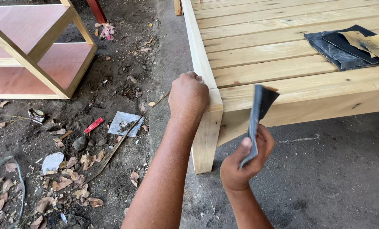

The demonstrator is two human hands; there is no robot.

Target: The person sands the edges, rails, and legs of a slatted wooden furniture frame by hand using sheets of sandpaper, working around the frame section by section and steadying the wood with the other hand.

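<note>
Above the littered dirt floor (92,178), the left hand (188,96) clamps the pale slatted wooden frame's corner (212,101) — the right hand (244,163), just below-right, pinches a dark sandpaper strip (259,114) upright.

Sandpaper strip (257,123): dark grey, narrow, bent, standing roughly upright with its top corner flared, pinched at its lower end in the right hand (244,159), just in front of the frame's side rail. Wooden bed frame (282,63): pale unfinished pine, slatted top, square corner leg (206,140) on concrete floor; left hand (188,96) fisted on that corner.
</note>
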